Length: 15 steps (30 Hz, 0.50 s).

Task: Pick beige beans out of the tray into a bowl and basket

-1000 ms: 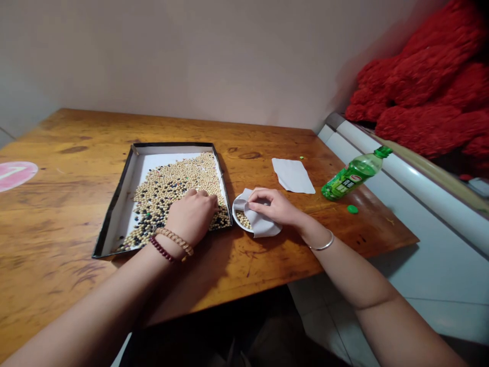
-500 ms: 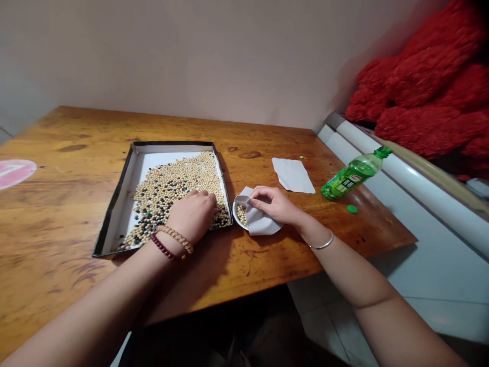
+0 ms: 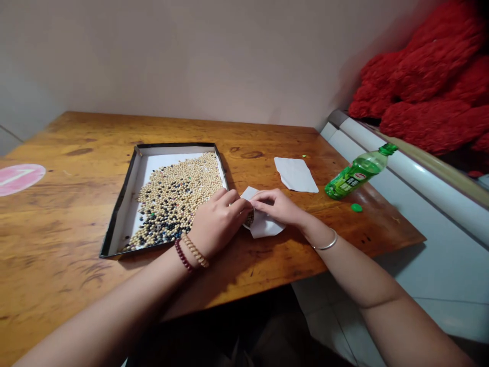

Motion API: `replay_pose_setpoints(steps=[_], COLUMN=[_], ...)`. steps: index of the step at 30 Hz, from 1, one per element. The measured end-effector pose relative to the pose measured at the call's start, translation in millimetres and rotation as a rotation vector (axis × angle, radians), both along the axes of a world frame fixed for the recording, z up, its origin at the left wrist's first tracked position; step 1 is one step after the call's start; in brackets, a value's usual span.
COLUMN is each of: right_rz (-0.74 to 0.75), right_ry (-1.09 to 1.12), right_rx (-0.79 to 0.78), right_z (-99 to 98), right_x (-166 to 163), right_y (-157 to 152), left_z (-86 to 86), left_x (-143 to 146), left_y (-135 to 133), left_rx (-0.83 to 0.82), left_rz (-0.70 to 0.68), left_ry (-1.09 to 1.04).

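1. Left hand [image 3: 217, 221] and right hand [image 3: 275, 206], fingers bent, both grip a folded white sheet [image 3: 263, 226] around soybeans [image 3: 249, 219].
2. The sheet lies nearer the tabletop's [image 3: 57, 219] front edge, just right of a black-rimmed tray [image 3: 175, 146].

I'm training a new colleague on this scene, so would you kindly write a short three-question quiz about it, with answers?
1. True or false: the green bottle stands upright.
2. Which hand wears the metal bangle?
3. What does the tray hold?
A. Mixed pale and dark beans
B. Coins
C. Water

Key:
1. False: it lies on its side.
2. The right hand.
3. A.
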State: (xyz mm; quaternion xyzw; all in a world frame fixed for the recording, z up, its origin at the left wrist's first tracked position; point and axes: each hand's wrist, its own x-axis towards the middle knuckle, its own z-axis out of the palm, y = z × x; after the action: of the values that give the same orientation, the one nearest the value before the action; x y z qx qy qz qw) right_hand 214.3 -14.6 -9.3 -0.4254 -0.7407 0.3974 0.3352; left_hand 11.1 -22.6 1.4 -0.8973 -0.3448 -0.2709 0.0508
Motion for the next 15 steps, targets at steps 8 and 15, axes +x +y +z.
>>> replay_pose_setpoints(steps=[8, 15], right_rz=[0.091, -0.026], right_ry=[-0.04, -0.016], right_rx=[-0.004, -0.018], right_z=[2.9, -3.5], right_x=[4, 5], right_y=[1, 1], left_z=[-1.3, 11.6], left_x=[0, -11], left_y=[-1, 5], left_rx=[0.015, -0.084], left_rz=[0.018, 0.269], left_ry=[0.042, 0.147])
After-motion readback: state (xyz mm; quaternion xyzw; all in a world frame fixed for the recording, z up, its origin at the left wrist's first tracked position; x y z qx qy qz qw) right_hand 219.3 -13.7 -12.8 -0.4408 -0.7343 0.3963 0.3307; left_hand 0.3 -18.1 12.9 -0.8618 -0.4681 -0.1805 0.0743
